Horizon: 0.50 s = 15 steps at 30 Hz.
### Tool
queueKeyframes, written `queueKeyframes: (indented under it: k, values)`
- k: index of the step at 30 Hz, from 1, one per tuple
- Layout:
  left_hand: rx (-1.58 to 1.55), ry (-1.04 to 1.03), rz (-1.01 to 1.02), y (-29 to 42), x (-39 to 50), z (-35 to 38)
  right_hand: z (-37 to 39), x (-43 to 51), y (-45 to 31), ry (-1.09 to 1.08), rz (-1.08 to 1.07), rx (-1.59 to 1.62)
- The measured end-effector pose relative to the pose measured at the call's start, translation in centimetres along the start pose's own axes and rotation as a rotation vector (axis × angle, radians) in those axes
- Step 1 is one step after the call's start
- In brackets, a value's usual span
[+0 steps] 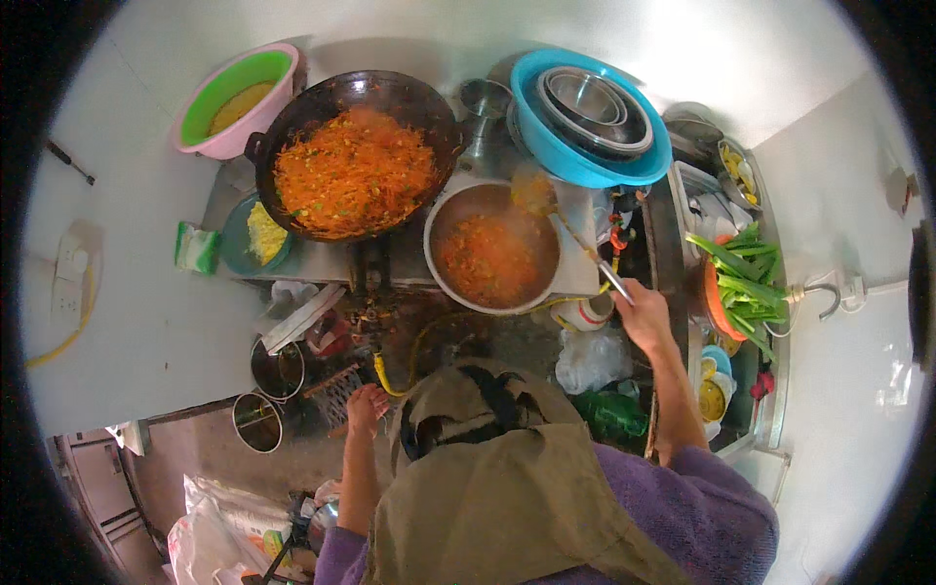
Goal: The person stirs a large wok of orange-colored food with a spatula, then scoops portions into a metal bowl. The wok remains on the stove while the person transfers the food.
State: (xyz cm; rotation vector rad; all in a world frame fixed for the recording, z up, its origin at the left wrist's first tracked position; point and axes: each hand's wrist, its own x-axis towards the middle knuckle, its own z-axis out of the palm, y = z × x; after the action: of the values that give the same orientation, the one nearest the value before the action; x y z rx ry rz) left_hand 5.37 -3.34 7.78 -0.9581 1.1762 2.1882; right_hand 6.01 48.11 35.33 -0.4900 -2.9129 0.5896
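My right hand (645,314) grips the pale handle of a ladle (613,276), whose food-smeared bowl hangs over the far right rim of a metal basin (433,272). Inside the basin lies an orange shredded-vegetable mix (488,256), blurred by steam. To its left, a dark wok (365,84) holds a larger heap of orange shreds with green and yellow bits (355,172). My left hand (368,406) hangs low beside my body, holding nothing, its fingers loosely apart near a yellow gas hose (383,376).
Behind stand a pink basin (281,110) with a green one inside and a blue basin (534,146) with stacked metal bowls. A teal plate (238,245) carries yellow food. Green leafy stalks (746,278) fill an orange container at right. Metal buckets (257,424) stand on the floor, lower left.
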Motion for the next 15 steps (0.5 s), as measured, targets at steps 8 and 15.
queueKeyframes:
  k: [8,15]
  values:
    - [0.627,0.233,0.298,-2.0,3.7,-1.8,-4.9,11.1,-6.9,-0.300,-0.052,0.507]
    - [1.015,0.365,0.519,-2.5,6.8,2.5,-2.8,25.4,-16.1,-0.585,-0.321,-0.071]
